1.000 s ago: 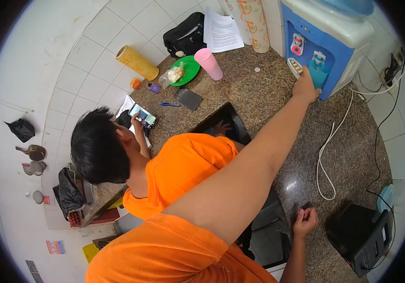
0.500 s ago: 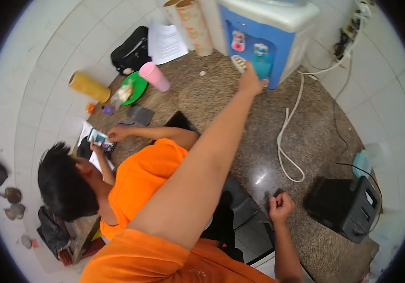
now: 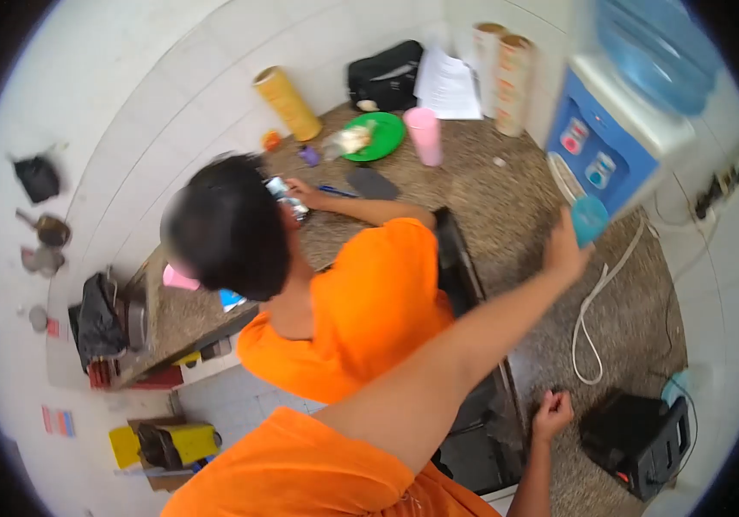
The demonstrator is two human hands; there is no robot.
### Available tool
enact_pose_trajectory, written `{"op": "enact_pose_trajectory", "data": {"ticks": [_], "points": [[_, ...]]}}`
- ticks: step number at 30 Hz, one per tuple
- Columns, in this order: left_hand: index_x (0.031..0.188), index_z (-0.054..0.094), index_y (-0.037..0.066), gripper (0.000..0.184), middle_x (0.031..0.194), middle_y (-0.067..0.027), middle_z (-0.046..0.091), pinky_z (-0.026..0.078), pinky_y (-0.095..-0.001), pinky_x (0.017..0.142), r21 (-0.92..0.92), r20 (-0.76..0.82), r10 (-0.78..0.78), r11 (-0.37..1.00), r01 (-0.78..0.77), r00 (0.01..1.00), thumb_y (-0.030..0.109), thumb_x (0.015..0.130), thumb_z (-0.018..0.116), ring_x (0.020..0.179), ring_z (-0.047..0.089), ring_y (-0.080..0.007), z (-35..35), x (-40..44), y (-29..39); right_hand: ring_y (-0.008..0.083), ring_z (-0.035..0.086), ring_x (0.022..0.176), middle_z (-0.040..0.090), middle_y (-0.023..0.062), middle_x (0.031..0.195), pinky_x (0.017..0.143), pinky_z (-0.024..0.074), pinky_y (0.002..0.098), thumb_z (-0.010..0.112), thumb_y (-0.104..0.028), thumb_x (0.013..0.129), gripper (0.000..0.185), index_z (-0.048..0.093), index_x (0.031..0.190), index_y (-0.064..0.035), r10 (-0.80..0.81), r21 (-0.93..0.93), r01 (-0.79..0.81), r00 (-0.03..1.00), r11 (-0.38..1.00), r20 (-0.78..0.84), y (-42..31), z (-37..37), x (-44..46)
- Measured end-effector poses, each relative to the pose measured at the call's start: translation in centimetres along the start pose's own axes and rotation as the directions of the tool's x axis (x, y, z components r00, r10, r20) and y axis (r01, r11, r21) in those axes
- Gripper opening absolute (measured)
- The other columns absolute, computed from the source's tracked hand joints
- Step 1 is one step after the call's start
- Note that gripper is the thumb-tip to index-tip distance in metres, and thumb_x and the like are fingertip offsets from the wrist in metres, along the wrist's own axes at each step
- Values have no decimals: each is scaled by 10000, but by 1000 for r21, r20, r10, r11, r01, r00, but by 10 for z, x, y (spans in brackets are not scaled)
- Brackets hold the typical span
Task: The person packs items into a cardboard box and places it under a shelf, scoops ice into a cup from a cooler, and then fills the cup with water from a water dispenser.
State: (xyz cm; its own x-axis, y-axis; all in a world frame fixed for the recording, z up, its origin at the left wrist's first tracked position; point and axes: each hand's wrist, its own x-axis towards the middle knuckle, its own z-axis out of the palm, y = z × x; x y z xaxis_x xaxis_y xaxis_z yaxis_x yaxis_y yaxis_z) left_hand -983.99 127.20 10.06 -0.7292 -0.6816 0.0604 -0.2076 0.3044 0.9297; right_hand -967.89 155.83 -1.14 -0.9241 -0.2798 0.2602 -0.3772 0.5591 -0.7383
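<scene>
My left hand (image 3: pixel 568 250) is wrapped round a teal cup (image 3: pixel 590 219), held tilted in front of the blue and white water dispenser (image 3: pixel 624 159) and away from its taps. Fingers curled, my right hand (image 3: pixel 552 416) rests at the front edge of the stone counter (image 3: pixel 507 189). What it holds, if anything, is hidden. A black boxy device (image 3: pixel 632 439) with a cable stands just right of that hand. Between the device and the dispenser lies a looped white cable (image 3: pixel 587 327).
A co-worker in an orange shirt (image 3: pixel 378 293) sits close at my left, holding a phone (image 3: pixel 286 198). Behind them stand a pink cup (image 3: pixel 424 138), a green plate (image 3: pixel 387 138) with food, a yellow roll (image 3: pixel 288 103), a black bag (image 3: pixel 384 76) and patterned rolls (image 3: pixel 514 86).
My left hand has drawn the teal cup back from under the dispenser's taps. The view has swung left, and the co-worker's head has shifted. My right hand stays by the counter edge.
</scene>
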Motion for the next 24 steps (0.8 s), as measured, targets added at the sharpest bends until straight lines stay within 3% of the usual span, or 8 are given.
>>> {"op": "enact_pose_trajectory", "data": {"ticks": [6, 7, 10, 14, 19, 21, 22, 24], "points": [[1509, 196, -18, 953, 1235, -352, 560, 501, -525, 939, -201, 46, 129, 973, -117, 991, 238, 794, 772, 1132, 589, -489, -91, -142, 54, 191, 340, 526, 362, 46, 558, 508, 308, 387, 658, -284, 956, 433, 432, 682, -36, 32, -199, -38, 999, 979, -37, 15, 13, -2], [1503, 216, -10, 941, 1250, -343, 555, 495, -522, 953, -215, 141, 163, 968, -131, 976, 238, 785, 772, 1143, 581, -487, -119, -162, 62, 192, 490, 608, 543, 73, 673, 589, 417, 358, 664, -321, 959, 359, 568, 794, -17, 168, -291, -148, 985, 945, 45, 12, 8, 4], [1470, 302, 15, 892, 1302, -298, 543, 468, -510, 999, -289, 188, 373, 905, -311, 909, 256, 756, 780, 1185, 557, -468, -227, -224, 80, 190, 627, 832, 671, 108, 949, 758, 488, 319, 661, -347, 962, 363, 646, 1015, 12, 194, -6, -195, 976, 981, 101, -48, 16, -10], [1435, 408, 58, 828, 1320, -219, 568, 481, -491, 982, -370, 291, 470, 859, -355, 833, 299, 741, 789, 1187, 580, -410, -407, -308, 88, 163, 634, 797, 671, 94, 915, 722, 502, 297, 640, -251, 968, 289, 600, 1115, -5, 70, 211, -188, 880, 959, 470, -167, 46, -86], [1337, 537, 70, 715, 1183, -157, 665, 544, -436, 876, -7, 277, 390, 915, -404, 878, 329, 734, 820, 1030, 668, -347, -615, -434, 57, 128, 644, 753, 671, 75, 872, 676, 519, 271, 614, -132, 976, 293, 542, 1240, -28, -245, 304, -115, 362, 946, 899, -354, 110, -202], [1287, 577, 66, 697, 1140, -141, 692, 557, -422, 851, 163, 161, 353, 912, -377, 922, 332, 703, 849, 981, 690, -333, -676, -489, 31, 115, 648, 735, 671, 68, 855, 658, 526, 260, 604, -84, 979, 326, 518, 1291, -37, -351, 409, -140, 315, 902, 882, -441, 140, -226], [1263, 593, 63, 698, 1118, -132, 706, 563, -412, 842, 257, 65, 369, 892, -373, 927, 334, 681, 868, 958, 702, -321, -698, -521, 12, 101, 581, 536, 604, 16, 701, 507, 484, 243, 596, -60, 971, 308, 497, 1263, -59, -373, 467, -233, 354, 853, 858, -489, 158, -233], [1213, 616, 62, 678, 1096, -141, 719, 566, -385, 846, 325, -104, 236, 926, -191, 966, 304, 647, 898, 946, 718, -294, -736, -584, -13, 140, 573, 478, 607, 63, 698, 398, 443, 263, 619, -138, 973, 638, 186, 1438, -84, -372, 503, -362, 374, 785, 850, -553, 218, -230]]}}
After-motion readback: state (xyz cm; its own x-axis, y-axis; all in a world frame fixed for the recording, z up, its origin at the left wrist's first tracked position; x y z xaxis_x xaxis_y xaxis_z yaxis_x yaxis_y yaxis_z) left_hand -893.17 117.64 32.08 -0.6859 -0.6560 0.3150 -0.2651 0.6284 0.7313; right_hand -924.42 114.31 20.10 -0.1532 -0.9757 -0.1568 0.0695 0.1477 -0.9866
